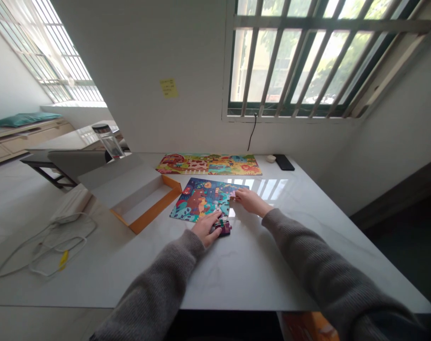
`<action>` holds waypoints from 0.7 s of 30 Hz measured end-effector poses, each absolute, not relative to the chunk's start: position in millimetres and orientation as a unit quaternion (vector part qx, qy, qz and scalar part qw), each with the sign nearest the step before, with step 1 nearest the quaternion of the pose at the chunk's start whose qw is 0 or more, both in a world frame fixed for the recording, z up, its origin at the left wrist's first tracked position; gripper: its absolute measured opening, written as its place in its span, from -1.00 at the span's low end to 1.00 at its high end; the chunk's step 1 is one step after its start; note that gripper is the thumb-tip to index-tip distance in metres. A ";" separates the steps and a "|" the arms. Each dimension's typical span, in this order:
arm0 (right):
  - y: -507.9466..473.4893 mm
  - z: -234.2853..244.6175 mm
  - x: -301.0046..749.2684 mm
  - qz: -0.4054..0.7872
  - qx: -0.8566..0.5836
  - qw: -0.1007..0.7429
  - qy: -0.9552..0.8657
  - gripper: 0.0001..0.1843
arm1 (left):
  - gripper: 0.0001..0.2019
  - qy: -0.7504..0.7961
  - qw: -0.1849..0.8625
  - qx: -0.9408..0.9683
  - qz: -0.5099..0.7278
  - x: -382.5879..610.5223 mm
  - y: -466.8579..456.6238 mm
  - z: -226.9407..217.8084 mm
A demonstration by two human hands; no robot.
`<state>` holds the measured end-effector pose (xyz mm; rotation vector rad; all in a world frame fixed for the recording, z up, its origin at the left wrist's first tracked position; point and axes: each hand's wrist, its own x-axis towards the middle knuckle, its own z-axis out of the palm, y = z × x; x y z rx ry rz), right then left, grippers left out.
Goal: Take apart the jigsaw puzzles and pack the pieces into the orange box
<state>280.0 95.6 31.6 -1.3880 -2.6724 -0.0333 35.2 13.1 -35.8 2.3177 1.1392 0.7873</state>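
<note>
On the white table [258,274] lies a partly joined jigsaw puzzle [197,199] with a dark blue, animal-filled picture. My left hand [205,228] rests at its near edge, fingers stretched out and the thumb apart. Under and beside those fingers are dark purple loose puzzle pieces [224,227]. At the puzzle's right side, my right hand [252,201] pinches a small pinkish puzzle piece [233,195], partly covered by the fingertips. The puzzle's lower right part has a gap with a jagged edge.
Left of the puzzle sits an open orange box [153,212] with a white inside. A long farm-picture puzzle [208,164] lies along the wall, with a black phone [284,162] and small white object [271,158] to its right. White cable [41,272] loops lie at left.
</note>
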 end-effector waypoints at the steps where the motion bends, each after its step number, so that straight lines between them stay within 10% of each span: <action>1: 91.8 30.9 277.3 -0.015 -0.461 0.066 -0.885 -0.86 | -0.42 0.412 0.219 0.837 0.285 35.2 13.1 -36.1; 11: 49.8 23.2 279.5 -0.017 -0.463 0.202 -0.863 -0.86 | -0.71 0.410 0.262 0.808 0.332 40.6 7.3 -18.2; 14: 22.0 22.1 268.4 0.014 -0.355 0.345 -0.869 -0.82 | -0.75 0.430 0.404 0.721 0.363 44.1 3.9 -5.7; 21: -8.9 20.3 255.2 0.042 -0.258 0.386 -0.885 -0.55 | -0.53 0.342 0.753 0.494 0.268 42.0 9.6 -3.6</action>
